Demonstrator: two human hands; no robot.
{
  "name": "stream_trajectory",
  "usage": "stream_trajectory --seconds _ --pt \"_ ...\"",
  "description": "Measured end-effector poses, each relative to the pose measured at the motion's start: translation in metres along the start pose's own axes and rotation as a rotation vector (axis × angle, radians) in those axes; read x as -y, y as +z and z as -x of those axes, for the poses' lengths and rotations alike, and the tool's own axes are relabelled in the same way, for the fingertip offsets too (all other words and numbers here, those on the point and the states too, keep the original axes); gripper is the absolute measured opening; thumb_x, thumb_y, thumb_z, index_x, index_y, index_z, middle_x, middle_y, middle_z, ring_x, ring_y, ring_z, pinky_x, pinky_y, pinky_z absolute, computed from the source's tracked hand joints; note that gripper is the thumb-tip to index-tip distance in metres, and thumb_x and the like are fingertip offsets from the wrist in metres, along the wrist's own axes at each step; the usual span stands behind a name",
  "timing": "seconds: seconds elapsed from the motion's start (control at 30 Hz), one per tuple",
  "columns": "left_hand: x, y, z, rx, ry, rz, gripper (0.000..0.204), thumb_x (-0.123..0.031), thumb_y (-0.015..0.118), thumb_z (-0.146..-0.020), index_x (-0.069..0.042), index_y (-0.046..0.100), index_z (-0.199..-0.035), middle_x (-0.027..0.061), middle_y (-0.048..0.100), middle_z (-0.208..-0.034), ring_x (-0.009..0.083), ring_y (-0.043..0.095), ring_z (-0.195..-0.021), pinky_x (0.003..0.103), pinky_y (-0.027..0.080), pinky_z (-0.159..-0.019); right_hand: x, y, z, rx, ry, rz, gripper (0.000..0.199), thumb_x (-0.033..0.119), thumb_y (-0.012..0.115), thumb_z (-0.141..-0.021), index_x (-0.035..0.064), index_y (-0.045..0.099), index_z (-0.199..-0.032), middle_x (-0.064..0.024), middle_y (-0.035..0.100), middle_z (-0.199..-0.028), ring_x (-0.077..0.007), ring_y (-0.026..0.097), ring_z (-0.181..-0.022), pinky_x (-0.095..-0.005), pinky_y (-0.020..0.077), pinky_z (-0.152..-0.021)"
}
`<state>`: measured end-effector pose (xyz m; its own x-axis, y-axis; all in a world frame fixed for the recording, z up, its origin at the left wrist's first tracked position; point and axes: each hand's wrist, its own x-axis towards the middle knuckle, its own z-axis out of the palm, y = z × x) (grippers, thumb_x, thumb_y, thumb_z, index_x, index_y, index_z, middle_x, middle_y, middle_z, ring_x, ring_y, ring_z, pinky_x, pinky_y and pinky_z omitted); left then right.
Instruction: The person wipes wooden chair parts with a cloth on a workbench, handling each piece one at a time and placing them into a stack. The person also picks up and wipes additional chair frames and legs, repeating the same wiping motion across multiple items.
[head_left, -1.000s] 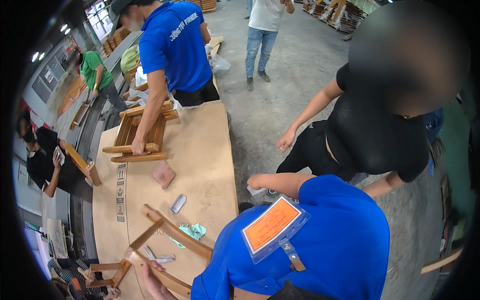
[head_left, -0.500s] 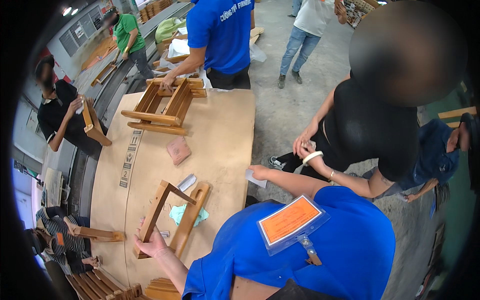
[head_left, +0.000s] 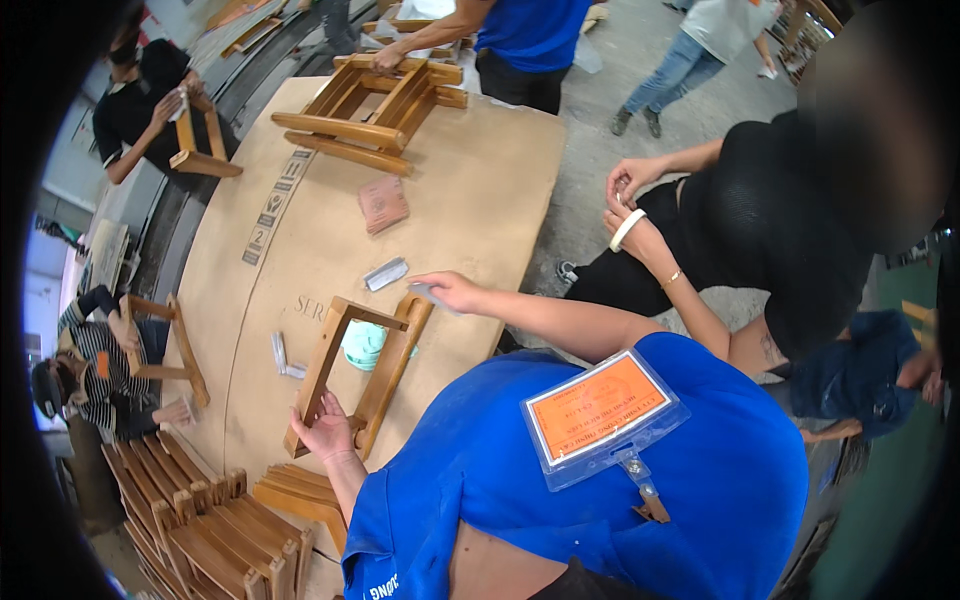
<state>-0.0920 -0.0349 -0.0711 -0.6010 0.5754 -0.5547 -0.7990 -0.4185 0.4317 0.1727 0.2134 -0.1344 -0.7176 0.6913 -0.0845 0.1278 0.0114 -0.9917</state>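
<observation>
Holding a wooden frame (head_left: 365,370) flat on the bench (head_left: 480,190), the person works with both hands. The left hand (head_left: 328,432) grips the frame's near end, at about 7 o'clock from the frame's middle. Its fingers curl around the wood. The right hand (head_left: 450,291) is at the far end, at about 2 o'clock. It pinches a small grey pad (head_left: 428,292) and presses it on the top corner of the frame.

A green cloth (head_left: 365,343) lies inside the frame, on the bench. A grey block (head_left: 386,273) sits just past the frame at 12 o'clock. A brown sheet (head_left: 383,204) lies farther up. Two small pale bits (head_left: 284,358) lie to the left, at 9 o'clock.

I think the person is rubbing the wood smooth. To do it well, the left hand should hold the frame tight so it does not slide. The right hand should keep the pad flat on the wood and push along the bar, not across it. Soft, even strokes are best, with care at the corner.

Another worker in blue holds a bigger frame (head_left: 375,105) at the far end of the bench. A stack of frames (head_left: 215,520) stands at 8 o'clock, near the floor. A person in black stands at 3 o'clock.
</observation>
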Motion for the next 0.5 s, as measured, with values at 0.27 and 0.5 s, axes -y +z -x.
stream_trajectory --seconds 0.27,0.5 --pt "0.006 -0.001 0.03 0.057 -0.057 -0.193 0.056 -0.05 0.062 -0.086 -0.01 0.052 -0.123 0.0074 0.057 -0.117 0.0291 0.056 -0.113 0.036 0.051 -0.087 0.064 0.081 -0.023 -0.049 -0.352 0.093 0.053 -0.003 0.042 -0.084 0.0085 0.046 -0.136 -0.0195 0.053 -0.128 -0.0339 0.051 -0.117 -0.0365 0.0409 -0.101" --pt "0.004 0.04 0.083 0.481 -0.415 -0.705 0.052 -0.043 0.059 -0.091 0.004 0.058 -0.113 0.0169 0.065 -0.104 0.0258 0.067 -0.079 0.03 0.055 -0.071 0.051 0.079 -0.024 -0.008 -0.301 0.174 0.059 -0.002 0.048 -0.081 0.0066 0.041 -0.139 -0.0191 0.045 -0.136 -0.0327 0.042 -0.129 -0.0372 0.0334 -0.109"
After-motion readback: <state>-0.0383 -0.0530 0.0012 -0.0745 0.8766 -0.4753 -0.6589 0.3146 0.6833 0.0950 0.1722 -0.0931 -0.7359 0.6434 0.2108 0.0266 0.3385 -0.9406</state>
